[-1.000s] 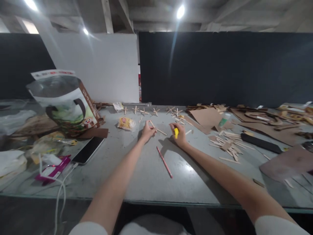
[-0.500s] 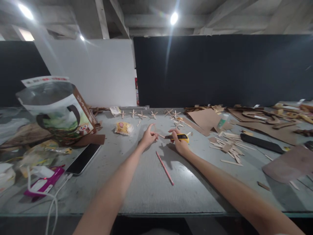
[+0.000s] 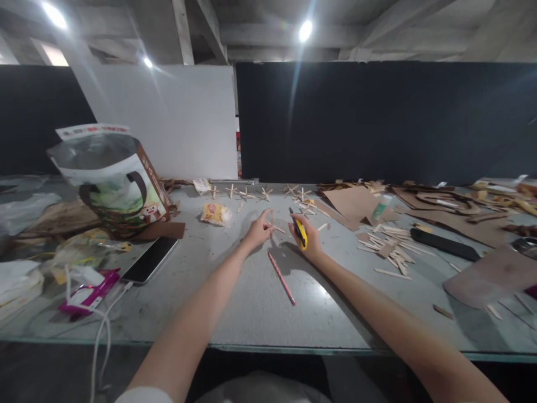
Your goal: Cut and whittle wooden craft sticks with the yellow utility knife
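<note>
My left hand (image 3: 255, 232) is closed in a pinch above the table, with a thin wooden stick (image 3: 278, 228) jutting from its fingertips towards the right. A second thin piece seems to rise beside the fingers, but blur hides how the two meet. My right hand (image 3: 311, 242) wraps round a yellow and black utility knife (image 3: 301, 233), its dark front end pointing up and away, apart from the stick. Below and between the hands a red patterned pencil (image 3: 282, 279) lies on the grey table (image 3: 251, 319).
Several crossed-stick pieces (image 3: 264, 194) stand along the back. Left are a snack packet (image 3: 215, 214), phone (image 3: 151, 261), purple power strip (image 3: 93, 292) and large bag (image 3: 113, 196). Right lie loose sticks (image 3: 394, 252), brown cardboard (image 3: 350, 202), a glue stick (image 3: 381, 208) and a black case (image 3: 444, 244).
The knife has turned in my right hand from lying level, pointing left at the stick, to pointing up and away. My left hand stays nearly in place. The view has shifted slightly.
</note>
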{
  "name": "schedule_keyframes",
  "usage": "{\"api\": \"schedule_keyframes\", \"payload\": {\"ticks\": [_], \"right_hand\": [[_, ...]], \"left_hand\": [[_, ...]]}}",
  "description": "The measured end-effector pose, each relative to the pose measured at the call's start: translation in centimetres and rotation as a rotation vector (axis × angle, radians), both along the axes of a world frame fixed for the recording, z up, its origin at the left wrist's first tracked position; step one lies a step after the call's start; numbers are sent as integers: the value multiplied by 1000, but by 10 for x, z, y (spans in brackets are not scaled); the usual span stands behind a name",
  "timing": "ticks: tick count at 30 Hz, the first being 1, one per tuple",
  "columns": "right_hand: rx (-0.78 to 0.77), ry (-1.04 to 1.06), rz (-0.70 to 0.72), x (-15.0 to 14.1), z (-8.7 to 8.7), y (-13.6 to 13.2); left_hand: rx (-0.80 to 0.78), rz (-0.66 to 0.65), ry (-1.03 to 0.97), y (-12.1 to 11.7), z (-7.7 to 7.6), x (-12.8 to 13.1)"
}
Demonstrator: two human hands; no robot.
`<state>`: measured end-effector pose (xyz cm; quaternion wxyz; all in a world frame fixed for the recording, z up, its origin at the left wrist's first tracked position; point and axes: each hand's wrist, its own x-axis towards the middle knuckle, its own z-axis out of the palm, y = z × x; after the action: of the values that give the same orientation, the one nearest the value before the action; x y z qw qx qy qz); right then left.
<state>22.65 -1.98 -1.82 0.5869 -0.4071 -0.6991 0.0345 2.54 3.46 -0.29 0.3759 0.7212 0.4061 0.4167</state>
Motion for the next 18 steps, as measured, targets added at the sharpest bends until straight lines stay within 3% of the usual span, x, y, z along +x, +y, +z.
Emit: {"api": "schedule_keyframes", "payload": {"ticks": [5,10,14,18], "right_hand": [[45,-70,32,1,-1,-2],[-2,-113,56,-4,-1,-2],[-49,-116,89,-8,1,-11],[-43,-83,96,-9,7,-27]], "left_hand": [[32,44,20,-7,-1,0],[-41,52,18,-2,3,-1],[-92,29,5,-1,9,-18],[-63,29,-24,-17,4,-36]]}}
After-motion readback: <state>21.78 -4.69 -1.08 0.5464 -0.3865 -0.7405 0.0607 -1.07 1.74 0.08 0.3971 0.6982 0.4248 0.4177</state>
